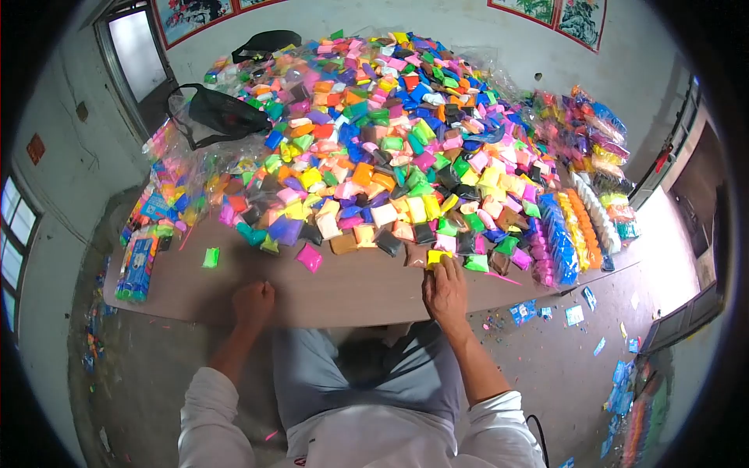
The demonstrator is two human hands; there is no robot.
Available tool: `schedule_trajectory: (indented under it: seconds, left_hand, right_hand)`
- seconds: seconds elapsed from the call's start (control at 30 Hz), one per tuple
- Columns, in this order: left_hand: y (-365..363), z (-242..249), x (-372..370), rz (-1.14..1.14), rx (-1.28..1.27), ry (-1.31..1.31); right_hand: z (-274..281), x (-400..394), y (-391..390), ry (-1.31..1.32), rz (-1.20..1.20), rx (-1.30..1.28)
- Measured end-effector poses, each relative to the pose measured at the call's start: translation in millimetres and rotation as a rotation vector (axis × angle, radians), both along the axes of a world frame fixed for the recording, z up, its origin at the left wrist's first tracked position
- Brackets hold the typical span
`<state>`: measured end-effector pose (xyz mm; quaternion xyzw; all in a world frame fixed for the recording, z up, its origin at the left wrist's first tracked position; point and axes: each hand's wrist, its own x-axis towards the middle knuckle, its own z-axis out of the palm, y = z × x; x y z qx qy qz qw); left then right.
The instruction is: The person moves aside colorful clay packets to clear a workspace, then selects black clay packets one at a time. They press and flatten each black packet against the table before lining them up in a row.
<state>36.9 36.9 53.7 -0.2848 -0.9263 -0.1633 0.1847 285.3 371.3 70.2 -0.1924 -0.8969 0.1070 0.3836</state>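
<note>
My right hand (445, 292) is at the near edge of a big heap of small coloured packets (374, 175). Its fingers are closed on a yellow packet (435, 257), which they partly cover. A brown packet (416, 256) lies just left of those fingers, and a light green packet (476, 263) just right. My left hand (254, 304) rests as a fist near the table's front edge, with nothing showing in it. Beyond the fist lie a pink packet (310, 258) and, further left, a bright green packet (211, 257), both apart from the heap.
Rows of packed strips, including a blue strip (557, 238) and a white strip (594, 210), line the table's right side. A blue printed pack (136, 265) lies at the left corner. Black mesh bags (222, 117) lie on the heap's left. Wrappers (523, 312) litter the floor.
</note>
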Motion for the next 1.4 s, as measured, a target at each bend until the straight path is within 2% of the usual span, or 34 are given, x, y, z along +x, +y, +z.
schedule_trajectory:
  seconds: [0.2,0.3,0.37,0.6,0.67,0.8,1.0,1.07,1.2,1.3,1.4]
  left_hand:
    - [-2.2,-9.5,-5.1,-0.011,0.002,0.0]
    - [0.0,-7.0,-4.6,-0.059,0.052,0.125]
    - [-2.9,-8.7,-5.5,-0.017,0.017,0.014]
    - [-3.5,-6.0,-1.8,0.005,-0.004,-0.016]
    - [-0.1,-2.5,1.6,-0.042,0.045,0.144]
    - [-0.3,-6.0,-1.6,-0.046,0.066,0.098]
    - [-3.5,-3.4,-1.6,-0.018,-0.034,0.029]
    - [-0.7,-11.0,-4.2,0.001,0.072,0.013]
    - [18.3,10.2,-6.8,0.074,-0.004,-0.129]
    - [44.2,23.9,-6.3,0.011,0.006,-0.236]
    - [58.9,12.8,-13.8,-0.104,-0.005,-0.144]
  right_hand:
    - [0.5,0.9,-1.0,0.006,-0.011,0.022]
    - [1.2,1.6,-1.0,-0.004,-0.013,0.007]
    - [0.2,1.4,-1.1,-0.011,-0.02,-0.005]
    - [-2.5,0.5,-0.7,-0.023,-0.03,-0.031]
    - [-1.6,-0.4,0.3,-0.014,-0.005,-0.023]
    - [2.4,-0.2,-0.5,-0.043,-0.013,-0.039]
    - [4.7,-0.5,-2.2,-0.078,-0.022,-0.046]
    - [11.4,0.4,-3.0,-0.107,-0.016,-0.087]
    - [7.1,-0.5,-0.9,-0.117,-0.02,-0.074]
    - [-1.2,-2.5,1.4,-0.08,-0.033,-0.047]
    - [-2.9,-3.4,2.3,-0.084,-0.039,-0.046]
